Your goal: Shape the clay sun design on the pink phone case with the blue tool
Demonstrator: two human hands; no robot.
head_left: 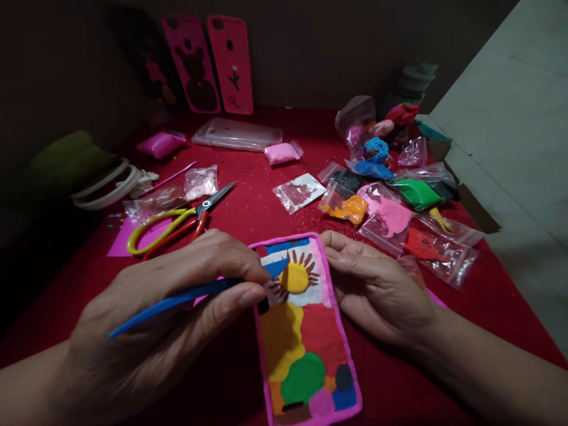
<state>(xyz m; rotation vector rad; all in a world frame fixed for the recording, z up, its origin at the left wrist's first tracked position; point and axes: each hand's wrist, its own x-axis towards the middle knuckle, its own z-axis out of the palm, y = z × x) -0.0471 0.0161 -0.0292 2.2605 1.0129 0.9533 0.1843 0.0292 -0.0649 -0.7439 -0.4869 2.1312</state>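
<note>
Pinched between thumb and forefinger, a blue modelling tool [177, 299] is in my left hand [177, 302]. Its flat tip lies over the upper part of a clay-covered phone case [322, 331], beside a yellow clay sun [293, 277] with brown rays on a white patch; I cannot tell whether it touches. The case has a pink clay rim and patches of yellow, red, green, blue and other colours. My right hand [377, 284] grips the case by its upper right edge, thumb at the rim and the other fingers partly hidden behind.
Yellow-and-red-handled scissors [177, 228] lie at the left near a pink stick [171, 177]. Several bags of coloured clay [386, 213] crowd the right. A clear phone case [237, 135] lies farther back; decorated cases [231, 65] lean on the wall. White-rimmed container [109, 186] stands far left.
</note>
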